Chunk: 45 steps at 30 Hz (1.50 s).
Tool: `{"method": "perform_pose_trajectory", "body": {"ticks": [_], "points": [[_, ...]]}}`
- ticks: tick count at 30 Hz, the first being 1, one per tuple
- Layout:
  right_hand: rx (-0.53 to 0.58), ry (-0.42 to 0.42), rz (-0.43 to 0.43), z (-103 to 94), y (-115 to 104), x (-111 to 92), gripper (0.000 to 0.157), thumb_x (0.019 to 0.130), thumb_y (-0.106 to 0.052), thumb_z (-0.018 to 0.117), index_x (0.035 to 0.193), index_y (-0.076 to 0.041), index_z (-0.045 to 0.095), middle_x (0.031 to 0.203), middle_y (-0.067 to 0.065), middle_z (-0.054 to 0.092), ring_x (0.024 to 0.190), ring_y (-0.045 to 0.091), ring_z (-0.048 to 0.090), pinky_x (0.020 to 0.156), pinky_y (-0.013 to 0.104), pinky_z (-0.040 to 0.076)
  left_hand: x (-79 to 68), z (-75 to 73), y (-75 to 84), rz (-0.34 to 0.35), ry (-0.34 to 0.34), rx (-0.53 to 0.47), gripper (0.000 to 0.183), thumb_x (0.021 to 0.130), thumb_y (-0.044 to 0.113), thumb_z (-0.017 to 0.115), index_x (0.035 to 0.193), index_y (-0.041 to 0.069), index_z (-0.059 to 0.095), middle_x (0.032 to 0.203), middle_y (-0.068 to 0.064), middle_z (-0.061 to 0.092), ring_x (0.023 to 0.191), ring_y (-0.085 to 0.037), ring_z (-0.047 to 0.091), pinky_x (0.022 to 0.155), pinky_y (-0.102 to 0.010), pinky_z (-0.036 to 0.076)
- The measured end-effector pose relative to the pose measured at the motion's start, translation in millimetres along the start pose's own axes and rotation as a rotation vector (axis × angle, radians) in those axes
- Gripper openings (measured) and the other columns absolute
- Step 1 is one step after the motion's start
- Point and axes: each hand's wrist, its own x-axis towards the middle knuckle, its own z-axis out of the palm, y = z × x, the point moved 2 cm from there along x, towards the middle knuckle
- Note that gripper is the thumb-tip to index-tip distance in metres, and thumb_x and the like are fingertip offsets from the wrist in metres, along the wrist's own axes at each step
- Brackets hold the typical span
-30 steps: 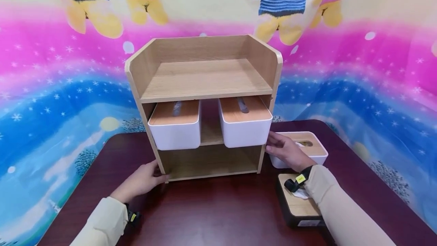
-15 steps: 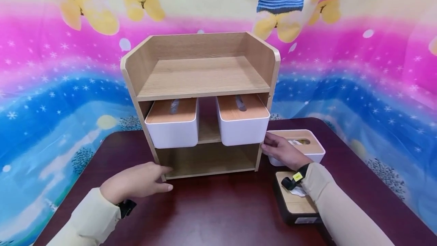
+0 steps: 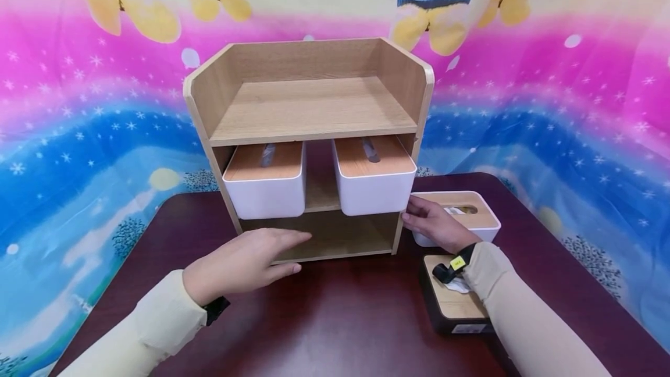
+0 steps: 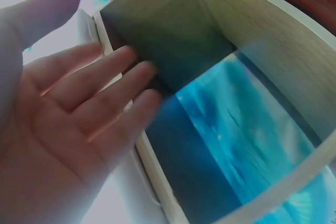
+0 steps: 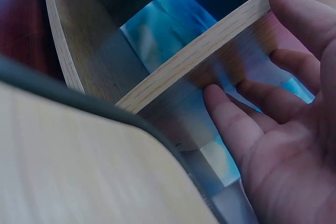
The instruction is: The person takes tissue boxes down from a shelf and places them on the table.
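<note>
A light wooden desktop shelf (image 3: 316, 106) stands on the dark red table. Side by side in its middle tier sit two white tissue boxes with wooden lids, a left one (image 3: 267, 198) and a right one (image 3: 376, 194), jutting out at the front. My left hand (image 3: 248, 263) hovers before the shelf's lower tier, fingers extended, holding nothing; its open palm (image 4: 79, 124) shows in the left wrist view. At the shelf's right side panel, the fingertips of my right hand (image 3: 437, 226) touch the outer face, with the thumb (image 5: 299, 11) at the front edge.
Right of the shelf is another white tissue box (image 3: 487, 220) with a wooden lid, partly behind my right hand. A dark tissue box (image 3: 452, 304) with a wooden top lies nearer, under my right wrist. A printed cloth (image 3: 549, 86) hangs behind the table (image 3: 340, 330).
My left hand has come off the shelf's lower left side and moved right, in front of the lower tier. My right hand stays at the right panel. The view has tilted slightly.
</note>
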Motion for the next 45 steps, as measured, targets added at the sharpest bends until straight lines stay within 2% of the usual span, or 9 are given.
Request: {"method": "perform_pose_trajectory", "body": {"ticks": [4,11,15,22,26,30,37,42,45], "points": [[-0.028,-0.006,-0.007,-1.1,2,1,0.064,0.100,-0.015,0.056,0.153,0.001,0.023,0.152,0.023,0.030,0.136,0.034,0.035,0.099,0.033,0.042,7.3,-5.3,10.2,0.076,0.095,0.040,0.054,0.094,0.035,0.065,0.142,0.014,0.051,0.136,0.001,0.056,0.124,-0.013,0.051,0.100,-0.036,0.044],[-0.105,0.012,-0.003,-5.3,-1,1,0.064,0.098,-0.020,0.059,0.152,-0.003,0.029,0.147,0.022,0.040,0.132,0.036,0.041,0.098,0.031,0.044,27.6,-14.4,34.4,0.273,0.231,0.138,0.050,0.092,0.024,0.068,0.137,0.006,0.054,0.133,-0.004,0.058,0.123,-0.015,0.053,0.100,-0.036,0.044],[-0.088,0.022,0.000,-5.5,1,-1,0.063,0.097,-0.018,0.061,0.151,-0.002,0.031,0.146,0.021,0.041,0.132,0.036,0.041,0.098,0.030,0.044,38.6,-17.4,44.3,0.357,0.293,0.156,0.047,0.091,0.020,0.068,0.134,0.004,0.057,0.132,-0.006,0.059,0.125,-0.017,0.052,0.103,-0.035,0.041],[-0.064,0.023,-0.013,-6.6,2,-1,0.062,0.098,-0.016,0.060,0.151,-0.001,0.032,0.150,0.020,0.036,0.133,0.032,0.040,0.098,0.031,0.044,57.5,-20.7,54.2,0.465,0.418,0.189,0.039,0.089,0.016,0.068,0.126,0.003,0.063,0.129,-0.011,0.060,0.126,-0.024,0.050,0.109,-0.035,0.032],[-0.075,0.025,-0.017,-6.2,3,-1,0.061,0.098,-0.017,0.060,0.150,-0.002,0.033,0.149,0.020,0.037,0.132,0.031,0.042,0.098,0.031,0.044,66.1,-21.4,59.0,0.497,0.464,0.234,0.037,0.088,0.015,0.070,0.122,0.003,0.066,0.132,-0.014,0.058,0.129,-0.028,0.047,0.111,-0.037,0.029],[-0.074,0.021,-0.006,-4.8,3,0,0.060,0.097,-0.017,0.061,0.150,-0.004,0.034,0.149,0.019,0.038,0.133,0.032,0.041,0.098,0.031,0.044,72.8,-22.7,64.4,0.490,0.499,0.295,0.035,0.087,0.016,0.070,0.120,0.005,0.067,0.135,-0.014,0.056,0.130,-0.028,0.046,0.110,-0.039,0.032],[-0.067,0.010,-0.011,-3.7,3,-2,0.062,0.099,-0.017,0.058,0.152,-0.002,0.029,0.151,0.021,0.033,0.134,0.035,0.039,0.099,0.034,0.043,91.9,-22.5,70.0,0.503,0.579,0.435,0.026,0.093,0.014,0.057,0.116,0.009,0.069,0.137,-0.013,0.055,0.131,-0.027,0.045,0.107,-0.040,0.036],[-0.053,0.013,-0.019,-4.7,5,0,0.062,0.098,-0.018,0.059,0.151,-0.004,0.032,0.150,0.018,0.038,0.130,0.027,0.045,0.098,0.033,0.044,105.2,-19.2,73.6,0.539,0.606,0.541,0.028,0.094,0.012,0.052,0.116,0.008,0.068,0.139,-0.016,0.052,0.134,-0.029,0.042,0.106,-0.041,0.035],[-0.047,0.007,-0.035,-4.6,5,1,0.061,0.098,-0.018,0.060,0.150,-0.002,0.034,0.148,0.017,0.040,0.127,0.023,0.048,0.098,0.033,0.045,112.6,-17.1,78.7,0.531,0.605,0.570,0.029,0.095,0.012,0.048,0.115,0.009,0.068,0.140,-0.016,0.051,0.134,-0.030,0.041,0.107,-0.043,0.034]]}}
